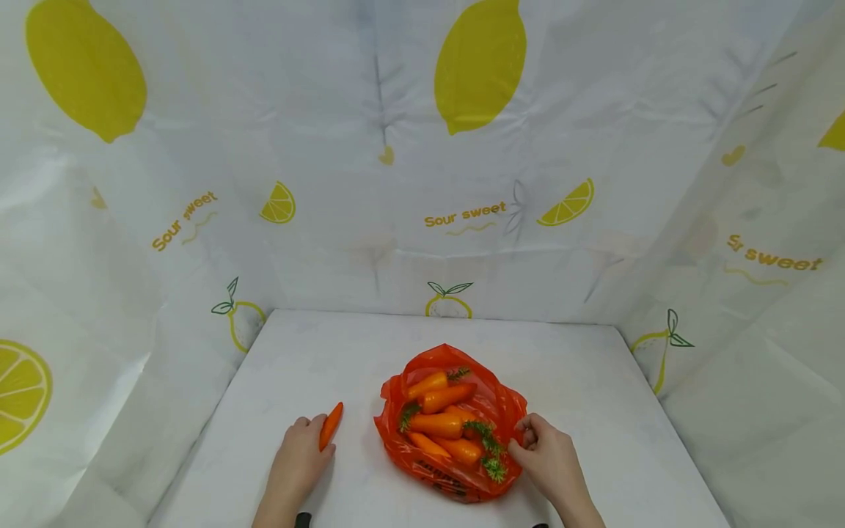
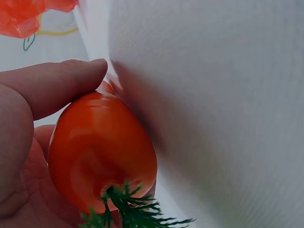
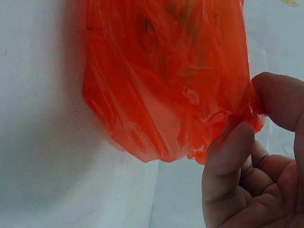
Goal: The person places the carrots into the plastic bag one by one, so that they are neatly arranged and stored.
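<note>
A red plastic bag [image 1: 444, 480] lies on the white table with its mouth spread wide. Several orange toy-like carrots [image 1: 437, 424] with green tops are heaped inside it. My right hand [image 1: 551, 451] pinches the bag's right rim between thumb and fingers; the right wrist view shows the crumpled film [image 3: 152, 95] caught there. To the left of the bag, my left hand [image 1: 300, 451] grips a single carrot [image 1: 332, 425] at the tabletop. In the left wrist view that carrot's thick end [image 2: 102, 147] and green leaves [image 2: 133, 209] face the camera.
The white table [image 1: 330, 345] carries the bag near its middle. Behind and on both sides hangs a white sheet [image 1: 343, 257] printed with lemons and lettering. Dark bands show at both wrists.
</note>
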`<move>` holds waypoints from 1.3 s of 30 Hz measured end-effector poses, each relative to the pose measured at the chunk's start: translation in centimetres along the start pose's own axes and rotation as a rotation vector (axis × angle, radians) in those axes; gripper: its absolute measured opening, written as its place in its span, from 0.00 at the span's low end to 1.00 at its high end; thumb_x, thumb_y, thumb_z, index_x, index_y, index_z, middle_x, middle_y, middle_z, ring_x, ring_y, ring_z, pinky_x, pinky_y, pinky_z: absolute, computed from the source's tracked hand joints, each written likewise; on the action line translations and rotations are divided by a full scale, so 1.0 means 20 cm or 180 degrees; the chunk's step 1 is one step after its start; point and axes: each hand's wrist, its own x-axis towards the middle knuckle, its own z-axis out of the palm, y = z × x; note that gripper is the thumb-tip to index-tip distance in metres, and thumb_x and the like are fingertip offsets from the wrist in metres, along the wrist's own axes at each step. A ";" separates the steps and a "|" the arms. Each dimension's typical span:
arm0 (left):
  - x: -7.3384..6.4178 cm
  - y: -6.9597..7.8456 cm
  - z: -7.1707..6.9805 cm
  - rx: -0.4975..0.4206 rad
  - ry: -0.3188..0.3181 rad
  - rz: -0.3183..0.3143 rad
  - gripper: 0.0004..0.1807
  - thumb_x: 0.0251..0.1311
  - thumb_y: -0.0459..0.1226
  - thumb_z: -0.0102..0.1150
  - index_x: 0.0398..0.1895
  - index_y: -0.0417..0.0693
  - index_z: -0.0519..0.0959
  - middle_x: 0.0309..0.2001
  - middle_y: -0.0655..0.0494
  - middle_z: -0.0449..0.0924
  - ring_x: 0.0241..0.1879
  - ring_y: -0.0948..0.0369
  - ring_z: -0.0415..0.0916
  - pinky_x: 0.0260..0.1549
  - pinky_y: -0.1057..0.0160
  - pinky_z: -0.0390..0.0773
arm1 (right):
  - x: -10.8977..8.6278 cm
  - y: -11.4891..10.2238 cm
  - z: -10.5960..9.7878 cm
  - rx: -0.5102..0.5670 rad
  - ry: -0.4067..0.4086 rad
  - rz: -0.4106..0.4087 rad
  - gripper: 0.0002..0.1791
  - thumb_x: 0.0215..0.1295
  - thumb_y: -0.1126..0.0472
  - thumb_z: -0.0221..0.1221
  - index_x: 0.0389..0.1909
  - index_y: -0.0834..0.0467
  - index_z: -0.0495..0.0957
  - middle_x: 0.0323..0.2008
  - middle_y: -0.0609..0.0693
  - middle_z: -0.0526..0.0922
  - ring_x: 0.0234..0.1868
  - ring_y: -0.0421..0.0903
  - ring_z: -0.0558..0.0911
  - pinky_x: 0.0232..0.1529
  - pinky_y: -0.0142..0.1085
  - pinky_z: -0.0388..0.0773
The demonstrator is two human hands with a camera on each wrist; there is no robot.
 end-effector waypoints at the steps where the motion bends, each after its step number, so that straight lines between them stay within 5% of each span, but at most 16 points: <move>1: 0.00 0.00 0.00 0.0002 0.0011 -0.0002 0.30 0.59 0.41 0.75 0.63 0.39 0.80 0.45 0.44 0.80 0.41 0.52 0.75 0.47 0.44 0.85 | 0.00 0.00 0.00 0.0001 0.0003 0.0002 0.11 0.55 0.60 0.70 0.37 0.53 0.78 0.25 0.47 0.74 0.26 0.44 0.73 0.23 0.31 0.69; 12: 0.01 0.01 -0.15 -0.0109 0.0455 0.0301 0.29 0.59 0.38 0.74 0.63 0.38 0.79 0.45 0.42 0.80 0.39 0.51 0.75 0.43 0.45 0.84 | 0.00 0.00 -0.01 -0.0008 0.0020 0.0001 0.11 0.55 0.60 0.69 0.37 0.53 0.78 0.25 0.47 0.74 0.26 0.44 0.73 0.23 0.31 0.69; 19: 0.04 0.07 -0.24 -0.0140 0.0553 0.0410 0.30 0.62 0.41 0.73 0.66 0.41 0.78 0.47 0.42 0.80 0.41 0.52 0.75 0.43 0.46 0.86 | 0.00 0.00 -0.01 0.0000 0.0017 -0.0002 0.12 0.54 0.60 0.70 0.37 0.53 0.78 0.25 0.47 0.74 0.26 0.44 0.73 0.23 0.31 0.69; 29: 0.07 0.25 -0.34 -0.0232 0.0726 0.0736 0.29 0.63 0.41 0.72 0.67 0.46 0.78 0.47 0.45 0.80 0.43 0.52 0.76 0.42 0.48 0.87 | 0.00 0.00 0.00 0.0012 0.0022 0.0007 0.11 0.55 0.61 0.70 0.37 0.53 0.79 0.25 0.47 0.74 0.25 0.44 0.72 0.23 0.31 0.70; 39: 0.09 0.43 -0.34 -0.0174 0.0819 0.1099 0.29 0.63 0.41 0.73 0.67 0.50 0.79 0.48 0.49 0.79 0.43 0.54 0.75 0.43 0.51 0.87 | 0.00 -0.01 0.00 0.0037 -0.0004 0.0048 0.12 0.55 0.60 0.70 0.38 0.54 0.79 0.25 0.48 0.75 0.25 0.44 0.73 0.22 0.31 0.70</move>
